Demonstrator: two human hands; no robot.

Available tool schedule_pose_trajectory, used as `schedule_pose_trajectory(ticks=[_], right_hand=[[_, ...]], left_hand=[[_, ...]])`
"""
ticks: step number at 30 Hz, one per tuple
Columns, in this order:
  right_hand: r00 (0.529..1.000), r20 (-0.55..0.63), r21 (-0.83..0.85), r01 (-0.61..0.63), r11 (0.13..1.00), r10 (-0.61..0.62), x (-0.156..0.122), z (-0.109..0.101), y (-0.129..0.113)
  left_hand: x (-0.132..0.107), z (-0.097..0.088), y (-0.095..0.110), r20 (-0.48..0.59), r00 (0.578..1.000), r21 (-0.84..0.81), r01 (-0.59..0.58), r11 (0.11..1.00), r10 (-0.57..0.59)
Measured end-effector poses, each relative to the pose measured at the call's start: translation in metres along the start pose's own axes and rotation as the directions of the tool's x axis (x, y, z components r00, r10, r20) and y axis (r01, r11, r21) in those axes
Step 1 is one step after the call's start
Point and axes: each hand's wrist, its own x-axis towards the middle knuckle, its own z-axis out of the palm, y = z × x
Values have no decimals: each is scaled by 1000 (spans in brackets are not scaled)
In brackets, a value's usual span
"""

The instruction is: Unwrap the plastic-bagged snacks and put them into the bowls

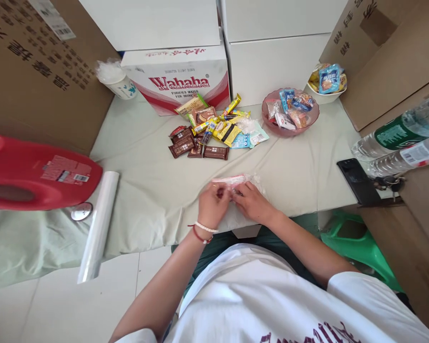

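Both of my hands meet at the front of the cloth-covered table, on a clear plastic bag (259, 183) with a pink-red strip along its upper edge. My left hand (212, 204), with white and red bracelets at its wrist, pinches the bag, thumb and finger curled together. Close beside it, my right hand (253, 202) is bent over the bag, its fingertips gripping near the left thumb. What lies between the fingertips is partly hidden. Beyond the hands is a pile of wrapped snacks (216, 126), with brown packets (182, 143) at its left.
Behind the pile stands a Wahaba water carton (178, 83). A pink glass bowl (289, 128) and a white bowl (327, 97) hold packets. Leftward are a red jug (67, 152) and a plastic roll (100, 224); rightward, a phone (357, 178), keys (391, 183) and water bottles (396, 136).
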Motion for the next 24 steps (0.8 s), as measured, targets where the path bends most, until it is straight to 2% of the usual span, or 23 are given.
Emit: schedule_pose_trajectory(ticks=[3,5,6,8,9,10,13,15,17,20,22,24], right_hand=[[997,-75,237,8,971,10,-13,-12,5],[970,-148,362,-130,923,195,-19,-20,14],[923,-194,382,-241,892,333,-21,-22,19],[772,-299,326,-470,820,561,-21,-25,29],[714,-334,261,-557,788,615,-19,-25,34],[691,-339,187,-615,766,638,-17,-25,37],[739,-222,57,-641,765,636,-11,-22,40],[765,-171,107,-613,783,621,-10,-24,37],[758,-151,215,-601,770,634,-9,-31,33],[737,-49,314,-630,711,674,-1,-47,24],[740,-3,276,-646,712,673,12,-55,15],[759,-9,152,-642,751,651,31,-56,5]], left_hand=[[-6,28,6,30,971,199,-240,950,238],[-13,37,6,58,949,383,-307,872,309],[-17,40,6,73,945,464,-315,828,319],[-24,43,4,96,942,577,-315,754,321],[-27,43,2,106,940,607,-319,728,324],[-28,43,1,115,937,623,-326,711,330],[-28,43,-4,127,924,620,-358,698,362],[-27,43,-7,120,917,607,-371,703,380],[-26,43,-9,110,916,590,-372,716,385],[-27,43,-11,104,920,565,-368,738,378],[-27,42,-12,107,919,563,-370,739,379],[-28,42,-12,108,915,568,-377,732,388]])
